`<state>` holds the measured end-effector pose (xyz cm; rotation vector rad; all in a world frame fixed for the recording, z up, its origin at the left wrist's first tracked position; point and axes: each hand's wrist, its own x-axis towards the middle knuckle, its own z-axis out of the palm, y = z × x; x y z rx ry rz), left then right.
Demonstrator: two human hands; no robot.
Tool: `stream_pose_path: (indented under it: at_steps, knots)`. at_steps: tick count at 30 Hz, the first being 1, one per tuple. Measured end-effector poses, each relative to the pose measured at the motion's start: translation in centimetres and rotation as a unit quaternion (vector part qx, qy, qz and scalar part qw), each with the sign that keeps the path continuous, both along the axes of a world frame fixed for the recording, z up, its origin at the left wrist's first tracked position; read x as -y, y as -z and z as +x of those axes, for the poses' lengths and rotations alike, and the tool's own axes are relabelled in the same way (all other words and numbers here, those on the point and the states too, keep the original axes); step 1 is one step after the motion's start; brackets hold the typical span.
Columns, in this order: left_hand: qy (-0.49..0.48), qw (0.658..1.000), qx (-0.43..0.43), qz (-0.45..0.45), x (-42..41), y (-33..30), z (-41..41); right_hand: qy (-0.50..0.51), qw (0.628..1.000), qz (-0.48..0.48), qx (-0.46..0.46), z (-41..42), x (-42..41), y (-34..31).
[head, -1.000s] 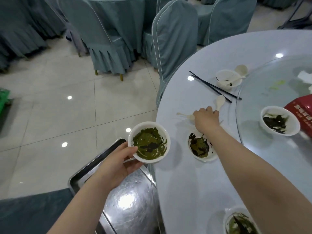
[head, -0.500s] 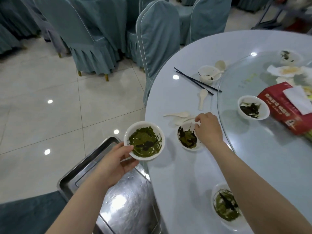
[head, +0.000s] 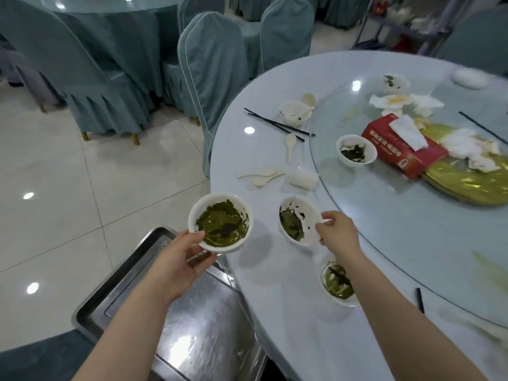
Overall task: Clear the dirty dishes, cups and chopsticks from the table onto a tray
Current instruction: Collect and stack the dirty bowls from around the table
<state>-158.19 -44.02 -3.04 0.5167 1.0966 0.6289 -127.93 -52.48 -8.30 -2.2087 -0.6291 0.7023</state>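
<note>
My left hand (head: pixel 182 255) holds a white bowl smeared with green leftovers (head: pixel 220 222) above the steel tray (head: pixel 192 336) beside the table. My right hand (head: pixel 336 232) pinches the rim of a second dirty bowl (head: pixel 298 220), tilted and lifted just off the white round table (head: pixel 288 312). A third dirty bowl (head: pixel 338 284) sits under my right forearm. Farther off lie black chopsticks (head: pixel 277 125), white spoons (head: pixel 262 176), a toppled plastic cup (head: pixel 303 178) and a small bowl with a spoon (head: pixel 295 112).
On the glass turntable (head: pixel 412 215) stand another dirty bowl (head: pixel 356 152), a red tissue box (head: pixel 404 152), crumpled napkins and a yellow plate (head: pixel 472 185). Covered chairs (head: pixel 211 64) stand left of the table, over a tiled floor.
My right hand moved from the spoons to the second bowl, took its rim and tilted it up. The left hand kept its bowl over the tray. The view shifted right.
</note>
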Motion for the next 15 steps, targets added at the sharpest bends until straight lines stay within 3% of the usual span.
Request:
stream_pose_path:
  at_steps: [5,11,15]
  knots:
    - [0.04,0.999,0.016,-0.006,2.2,-0.5,1.1,0.065,0.997,-0.004,0.029,0.1,9.1,-1.9]
    - [0.079,0.997,0.014,-0.017,4.6,-0.8,2.2,0.086,0.989,-0.072,0.092,-0.9,14.5,0.9]
    - [0.083,0.997,-0.003,0.006,5.4,-0.6,1.0,0.075,0.991,-0.11,0.022,-2.0,13.7,2.7]
